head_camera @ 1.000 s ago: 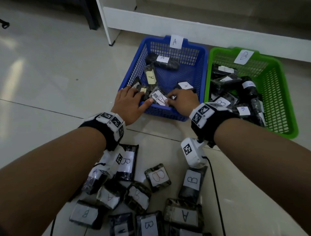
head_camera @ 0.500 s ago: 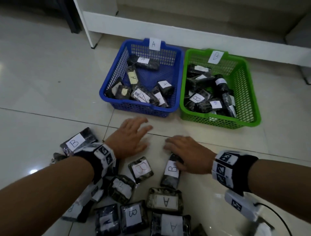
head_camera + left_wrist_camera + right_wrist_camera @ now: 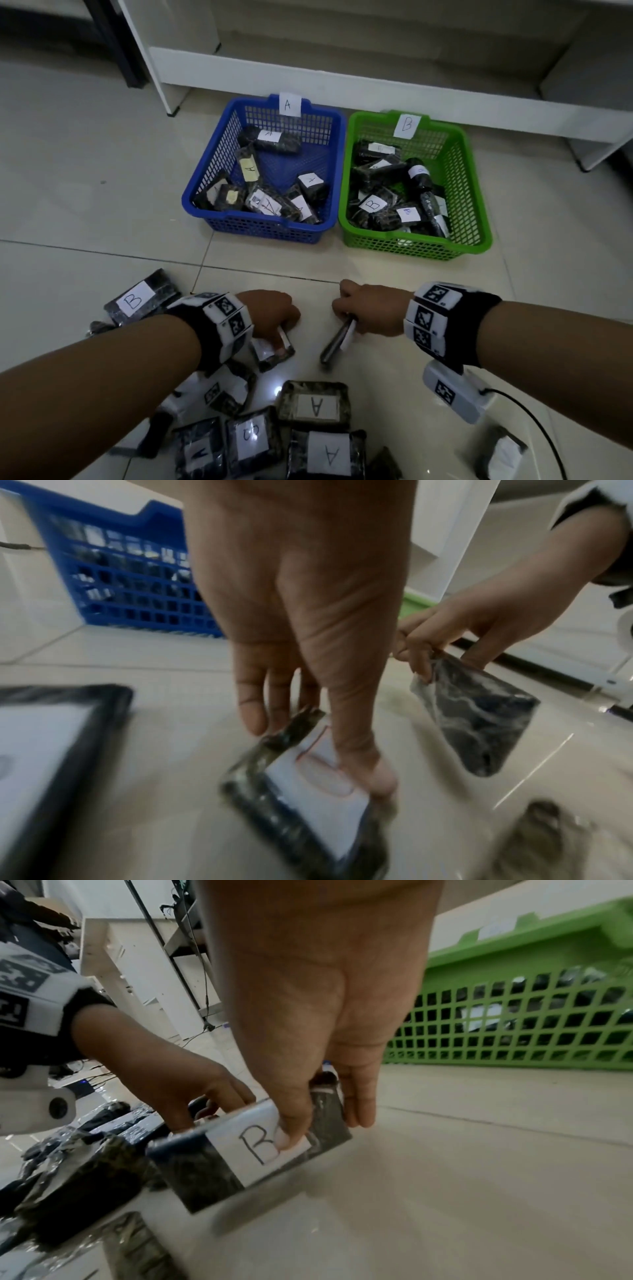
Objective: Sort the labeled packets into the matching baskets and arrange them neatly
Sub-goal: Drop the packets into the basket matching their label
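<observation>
Both hands, flat over the floor pile half a second ago, now pinch packets: the right hand (image 3: 371, 310) lifts a B packet (image 3: 250, 1153) on edge, the left hand (image 3: 270, 313) tilts up another packet (image 3: 308, 785). Beyond them the blue basket (image 3: 219, 192) and green basket (image 3: 476, 205) hold sorted packets; loose ones (image 3: 313, 406) crowd the near tiles.

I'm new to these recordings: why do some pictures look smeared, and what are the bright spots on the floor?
Left wrist view: the packet held by the left hand is motion-blurred. Right wrist view: the B packet reads sharply, edges smear. Head view: dim, with glare on the glossy floor.
</observation>
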`<state>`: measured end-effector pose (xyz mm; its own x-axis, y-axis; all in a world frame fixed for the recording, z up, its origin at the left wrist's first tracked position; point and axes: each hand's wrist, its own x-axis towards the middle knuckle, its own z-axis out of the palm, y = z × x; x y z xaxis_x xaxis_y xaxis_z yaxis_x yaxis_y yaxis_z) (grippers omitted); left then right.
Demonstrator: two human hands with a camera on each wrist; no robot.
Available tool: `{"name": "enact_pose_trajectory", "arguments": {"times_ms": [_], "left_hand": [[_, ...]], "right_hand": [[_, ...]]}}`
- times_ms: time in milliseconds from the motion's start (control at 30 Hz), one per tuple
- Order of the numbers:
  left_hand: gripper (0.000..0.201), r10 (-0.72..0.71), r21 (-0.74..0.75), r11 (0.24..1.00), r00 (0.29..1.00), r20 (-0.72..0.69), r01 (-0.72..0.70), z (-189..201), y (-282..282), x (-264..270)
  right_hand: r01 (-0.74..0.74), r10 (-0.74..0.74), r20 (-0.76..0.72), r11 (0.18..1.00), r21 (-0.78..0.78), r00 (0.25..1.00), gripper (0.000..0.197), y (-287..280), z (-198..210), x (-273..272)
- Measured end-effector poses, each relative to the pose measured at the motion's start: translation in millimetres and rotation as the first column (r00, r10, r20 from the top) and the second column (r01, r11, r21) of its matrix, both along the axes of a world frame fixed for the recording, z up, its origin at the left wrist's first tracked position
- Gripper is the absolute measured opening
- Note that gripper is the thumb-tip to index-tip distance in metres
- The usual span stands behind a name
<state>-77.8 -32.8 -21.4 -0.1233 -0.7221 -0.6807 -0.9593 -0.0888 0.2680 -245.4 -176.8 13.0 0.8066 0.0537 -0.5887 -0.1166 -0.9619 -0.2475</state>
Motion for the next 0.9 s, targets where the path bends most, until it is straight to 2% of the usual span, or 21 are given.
{"name": "enact_pose_trajectory", "arguments": {"times_ms": [67, 133, 200, 233, 267, 333, 400, 467, 533, 567, 633, 667, 700, 767, 900], "left_hand": [[0.039, 0.011, 0.044, 0.999, 1.000, 0.000, -0.011, 7.9, -15.2, -6.3], [0.036, 0.060, 0.024, 0.998, 0.998, -0.019, -0.059, 19.9, -33.3, -10.8], [0.034, 0.212, 0.029, 0.977, 0.971, -0.115, -0.210, 33.2, -52.9, -11.6], [0.032, 0.320, 0.076, 0.947, 0.927, -0.195, -0.311, 41.0, -63.3, -11.6], [0.031, 0.418, 0.143, 0.908, 0.868, -0.269, -0.393, 48.7, -71.8, -10.5], [0.028, 0.537, 0.214, 0.844, 0.757, -0.372, -0.492, 67.7, -92.4, -12.9], [0.029, 0.577, 0.187, 0.806, 0.672, -0.464, -0.562, 87.1, -109.8, -15.9], [0.030, 0.582, 0.155, 0.768, 0.577, -0.573, -0.621, 101.8, -126.3, -18.2], [0.029, 0.577, 0.112, 0.693, 0.454, -0.679, -0.712, 109.8, -141.9, -19.8], [0.029, 0.574, 0.083, 0.623, 0.382, -0.725, -0.778, 111.0, -149.0, -19.8], [0.031, 0.557, 0.026, 0.455, 0.262, -0.788, -0.890, 109.8, -162.5, -20.9], [0.034, 0.546, -0.011, 0.390, 0.241, -0.802, -0.921, 108.2, -169.1, -21.7], [0.038, 0.540, -0.059, 0.346, 0.250, -0.804, -0.936, 106.3, -173.7, -22.1], [0.041, 0.524, -0.149, 0.304, 0.296, -0.799, -0.941, 100.4, -184.8, -24.9], [0.035, 0.492, -0.189, 0.228, 0.280, -0.825, -0.955, 86.0, -207.9, -38.9]], "right_hand": [[0.044, -0.045, 0.092, 0.999, 0.012, 0.995, 0.020, -8.8, 9.8, -5.9], [0.108, -0.107, 0.212, 0.994, 0.006, 0.972, 0.018, -21.5, 21.7, -13.4], [0.219, -0.210, 0.335, 0.976, 0.011, 0.919, 0.017, -35.3, 35.2, -22.7], [0.291, -0.276, 0.405, 0.957, 0.025, 0.872, 0.017, -42.7, 42.1, -27.7], [0.375, -0.355, 0.474, 0.925, 0.056, 0.806, 0.017, -48.2, 46.6, -31.1], [0.552, -0.523, 0.590, 0.820, 0.152, 0.615, 0.025, -62.1, 56.4, -41.2], [0.679, -0.670, 0.629, 0.674, 0.292, 0.394, 0.035, -79.6, 59.9, -49.7], [0.731, -0.757, 0.620, 0.540, 0.417, 0.205, 0.038, -100.0, 60.5, -58.9], [0.740, -0.790, 0.608, 0.452, 0.497, 0.074, 0.033, -120.2, 58.1, -67.6], [0.749, -0.793, 0.608, 0.426, 0.507, 0.039, 0.029, -128.1, 56.3, -71.1], [0.790, -0.788, 0.616, 0.393, 0.469, 0.026, 0.023, -139.2, 53.3, -77.3], [0.813, -0.787, 0.616, 0.378, 0.443, 0.031, 0.020, -142.9, 52.0, -79.8], [0.828, -0.784, 0.620, 0.372, 0.420, 0.038, 0.018, -144.8, 50.6, -81.1], [0.847, -0.783, 0.621, 0.357, 0.395, 0.041, 0.021, -148.2, 48.6, -82.6], [0.853, -0.801, 0.596, 0.350, 0.387, 0.059, 0.025, -150.7, 44.9, -79.8]]}}
